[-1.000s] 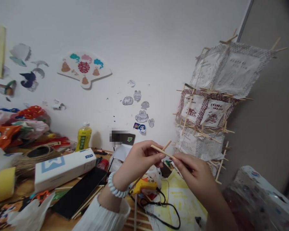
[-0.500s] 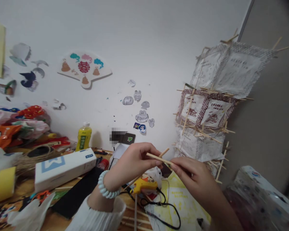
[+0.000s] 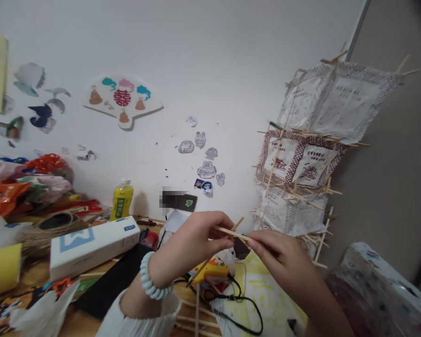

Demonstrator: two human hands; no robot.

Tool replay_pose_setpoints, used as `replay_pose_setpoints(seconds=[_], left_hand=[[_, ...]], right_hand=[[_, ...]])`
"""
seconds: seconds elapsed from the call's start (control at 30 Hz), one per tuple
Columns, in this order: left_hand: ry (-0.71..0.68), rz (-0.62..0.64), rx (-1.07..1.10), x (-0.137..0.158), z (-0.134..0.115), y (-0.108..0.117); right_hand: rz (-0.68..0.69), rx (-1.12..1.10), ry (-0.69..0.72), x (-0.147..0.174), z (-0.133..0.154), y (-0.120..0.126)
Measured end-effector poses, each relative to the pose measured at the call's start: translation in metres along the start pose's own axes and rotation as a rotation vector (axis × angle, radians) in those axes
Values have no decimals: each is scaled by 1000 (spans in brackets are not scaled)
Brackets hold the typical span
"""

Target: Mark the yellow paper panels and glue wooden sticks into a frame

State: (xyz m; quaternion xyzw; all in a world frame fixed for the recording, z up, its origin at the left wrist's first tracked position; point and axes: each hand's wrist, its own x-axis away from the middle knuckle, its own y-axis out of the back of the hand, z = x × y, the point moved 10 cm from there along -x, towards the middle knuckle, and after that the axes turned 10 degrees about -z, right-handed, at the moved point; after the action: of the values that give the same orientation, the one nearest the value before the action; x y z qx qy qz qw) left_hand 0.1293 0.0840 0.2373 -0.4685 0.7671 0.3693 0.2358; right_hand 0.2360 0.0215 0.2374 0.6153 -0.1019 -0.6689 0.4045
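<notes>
My left hand (image 3: 192,236), with a pale coiled band at its wrist, pinches a long thin wooden stick (image 3: 239,223). That stick slants down through the hand, and its lower end comes out below the palm. Between the thumb and fingers of my right hand (image 3: 282,255) is a second wooden stick (image 3: 234,233), pointing left. The two sticks cross near my left fingertips; whether they touch I cannot tell. Below my hands lies a yellow glue gun (image 3: 213,270) with a black cord (image 3: 250,299), partly hidden by my left hand and the first stick.
At the right stands a tiered stick frame (image 3: 294,185) with printed panels. A yellow-patterned sheet (image 3: 266,285) lies beneath my right hand. To the left are a white box (image 3: 94,245), a black flat piece (image 3: 114,281), a yellow bottle (image 3: 121,200), twine (image 3: 49,229) and tape (image 3: 7,269).
My left hand has shifted slightly down and left, tilting its stick a little. The left end of the right-hand stick now sits closer against my left fingers. The right hand stays nearly in place.
</notes>
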Motion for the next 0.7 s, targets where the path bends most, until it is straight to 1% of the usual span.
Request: replay_pose_setpoints(seconds=[0.1, 0.23, 0.47, 0.6, 0.7], left_hand=[[-25, -36, -93, -1, -3, 3], [-116, -65, -278, -2, -12, 3], [-266, -51, -559, 2, -23, -2], [-344, -51, -649, 5, -27, -3], [-393, -66, -648, 5, -31, -3]], right_hand=[[11, 18, -2, 0, -2, -2], [41, 53, -26, 0, -5, -6], [78, 68, -54, 0, -7, -9], [80, 43, -58, 0, -6, -9], [62, 44, -43, 0, -5, -7]])
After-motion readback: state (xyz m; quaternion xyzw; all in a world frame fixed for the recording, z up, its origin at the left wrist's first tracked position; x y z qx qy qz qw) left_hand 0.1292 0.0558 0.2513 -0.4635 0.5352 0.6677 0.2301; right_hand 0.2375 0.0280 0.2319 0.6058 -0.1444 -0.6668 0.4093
